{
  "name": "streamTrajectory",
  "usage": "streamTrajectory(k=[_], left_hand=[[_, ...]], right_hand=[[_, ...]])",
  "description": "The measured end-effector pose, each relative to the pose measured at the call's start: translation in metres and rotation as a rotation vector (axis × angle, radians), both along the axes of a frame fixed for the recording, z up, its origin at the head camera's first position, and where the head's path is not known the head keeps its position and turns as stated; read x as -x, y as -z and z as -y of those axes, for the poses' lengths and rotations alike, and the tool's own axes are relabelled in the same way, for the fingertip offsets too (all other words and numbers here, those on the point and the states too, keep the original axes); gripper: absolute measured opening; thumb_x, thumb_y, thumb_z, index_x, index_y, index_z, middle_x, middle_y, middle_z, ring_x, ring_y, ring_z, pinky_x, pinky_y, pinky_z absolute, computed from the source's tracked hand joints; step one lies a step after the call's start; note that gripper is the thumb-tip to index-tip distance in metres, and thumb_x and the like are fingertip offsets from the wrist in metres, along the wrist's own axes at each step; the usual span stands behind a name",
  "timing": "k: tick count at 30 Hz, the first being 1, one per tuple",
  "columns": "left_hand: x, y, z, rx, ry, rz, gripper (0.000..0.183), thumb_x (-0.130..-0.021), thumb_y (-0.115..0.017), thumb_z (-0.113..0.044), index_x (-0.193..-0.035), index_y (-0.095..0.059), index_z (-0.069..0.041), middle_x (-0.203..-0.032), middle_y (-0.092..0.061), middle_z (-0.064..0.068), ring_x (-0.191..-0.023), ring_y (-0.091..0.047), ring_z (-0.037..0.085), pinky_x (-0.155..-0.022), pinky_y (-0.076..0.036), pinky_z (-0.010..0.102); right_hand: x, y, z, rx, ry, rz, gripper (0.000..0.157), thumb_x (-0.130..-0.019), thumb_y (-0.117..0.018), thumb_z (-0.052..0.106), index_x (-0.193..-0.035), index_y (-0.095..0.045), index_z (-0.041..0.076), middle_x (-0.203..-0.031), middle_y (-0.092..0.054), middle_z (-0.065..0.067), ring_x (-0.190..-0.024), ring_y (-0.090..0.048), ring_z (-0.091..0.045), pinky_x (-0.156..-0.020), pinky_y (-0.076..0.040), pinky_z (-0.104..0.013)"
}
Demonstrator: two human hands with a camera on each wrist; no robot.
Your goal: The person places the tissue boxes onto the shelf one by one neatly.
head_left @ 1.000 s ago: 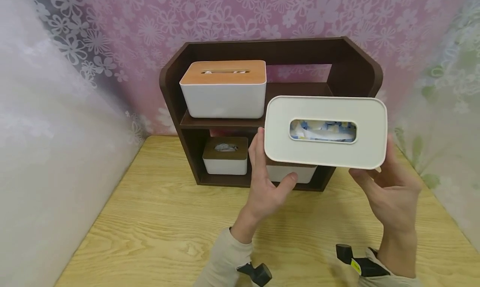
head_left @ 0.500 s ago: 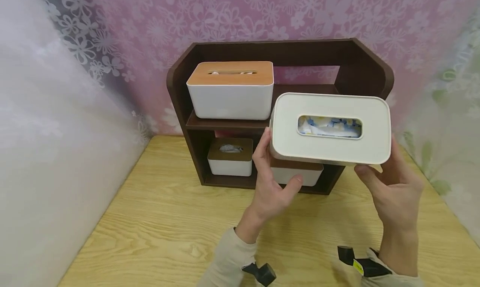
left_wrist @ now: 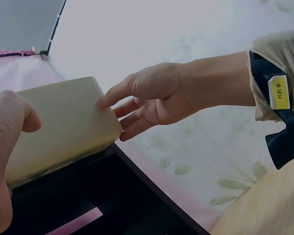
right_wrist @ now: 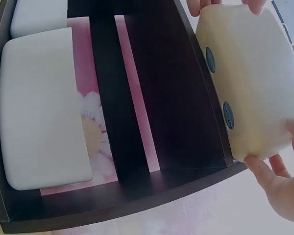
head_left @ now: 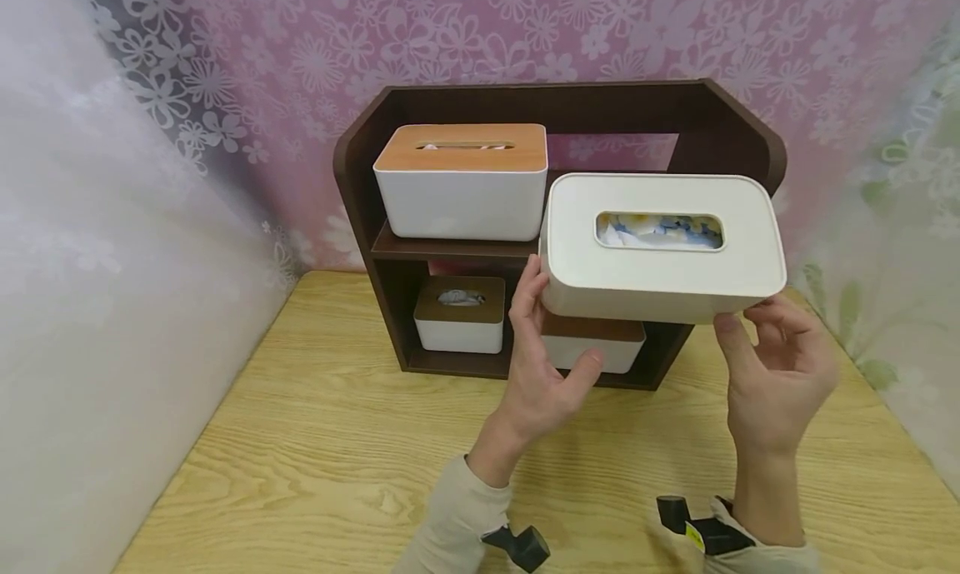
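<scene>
A cream tissue box [head_left: 663, 262] is held up in front of the shelf's right half, its oval slot facing up and patterned tissue packaging showing inside. My left hand [head_left: 536, 382] holds the box's left end, with the thumb standing off its front in the head view. At the other end, my right hand [head_left: 780, 374] grips the lower right corner, thumb in front and fingers behind. The right wrist view shows the front of the tissue box [right_wrist: 255, 83] and two dark oval pads underneath. Whether the box touches the shelf edge, I cannot tell.
The dark brown two-tier shelf [head_left: 360, 224] stands on a wood-grain table [head_left: 300, 457]. A wood-lidded white tissue box [head_left: 461, 199] sits upper left. Below are a small brown-lidded box [head_left: 459, 324] and another wood-lidded box [head_left: 592, 349], partly hidden. Floral walls enclose the back and sides.
The cream box has tipped so more of its front face shows and its top sits slightly higher. My right hand has shifted left and its fingers have moved lower round the corner.
</scene>
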State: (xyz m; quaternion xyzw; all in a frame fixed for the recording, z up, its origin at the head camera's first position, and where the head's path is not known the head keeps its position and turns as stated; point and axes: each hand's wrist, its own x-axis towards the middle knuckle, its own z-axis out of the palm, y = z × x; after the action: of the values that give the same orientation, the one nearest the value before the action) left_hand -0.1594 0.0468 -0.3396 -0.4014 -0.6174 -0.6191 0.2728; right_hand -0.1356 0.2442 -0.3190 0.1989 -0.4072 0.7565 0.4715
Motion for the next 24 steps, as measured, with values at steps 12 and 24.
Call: streamTrajectory(k=[12,24], left_hand=[[-0.0044,-0.0049,0.0022,0.065,-0.217,-0.084,0.091,-0.082,-0.06,0.002,-0.159,-0.013,-0.01,-0.138,-0.02,0.021,-0.125,-0.032,0.032,-0.103,-0.034,0.041],[-0.008,-0.0078,0.0056,0.182,-0.278,-0.106,0.079,-0.086,-0.06,-0.005,-0.153,-0.019,-0.002,-0.153,-0.016,0.022,-0.139,-0.021,0.034,-0.111,-0.026,0.048]], right_hand=[[-0.0023,0.0032,0.0039,-0.039,0.016,0.003,0.021,-0.071,-0.062,-0.029,-0.092,-0.056,-0.032,-0.113,-0.064,-0.03,-0.112,-0.058,-0.039,-0.077,-0.058,-0.029],[-0.0025,0.0035,0.0071,-0.133,-0.014,-0.022,0.039,-0.072,-0.06,-0.026,-0.111,-0.06,-0.025,-0.131,-0.058,-0.028,-0.126,-0.053,-0.037,-0.098,-0.05,-0.033]])
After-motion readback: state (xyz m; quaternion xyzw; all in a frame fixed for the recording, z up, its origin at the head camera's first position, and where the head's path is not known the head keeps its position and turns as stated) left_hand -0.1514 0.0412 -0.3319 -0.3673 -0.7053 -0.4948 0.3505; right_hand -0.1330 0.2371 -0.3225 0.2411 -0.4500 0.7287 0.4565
